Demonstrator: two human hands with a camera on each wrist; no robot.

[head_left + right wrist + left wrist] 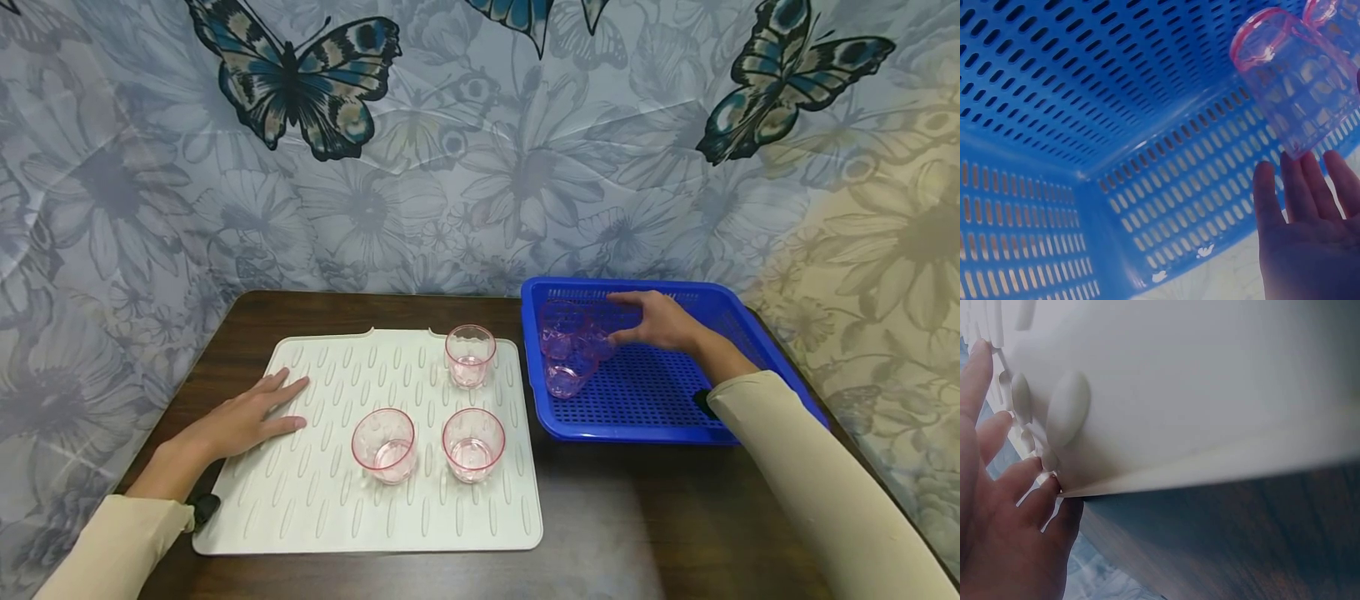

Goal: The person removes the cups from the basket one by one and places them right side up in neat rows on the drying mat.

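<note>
My left hand (243,417) rests with spread fingers on the left part of the white ridged drying mat (322,517); in the left wrist view its fingertips lie along the mat's edge. My right hand (656,321) reaches into the blue perforated basket (645,435), its thumb and fingers apart beside several clear pinkish glasses (566,379) at the left end. Seen from the right wrist, the extended fingertips are right at the base of one tilted glass (1297,87), with a second glass partly cut off behind it. Three upright pink-rimmed glasses (386,450) stand on the mat's right half.
A dark wooden table (600,517) carries the mat and, to its right, the basket with raised walls. A grey-blue cloth (450,208) with flowers and butterflies hangs behind the table's back edge. One glass (470,358) stands near the mat's far edge, close to the basket.
</note>
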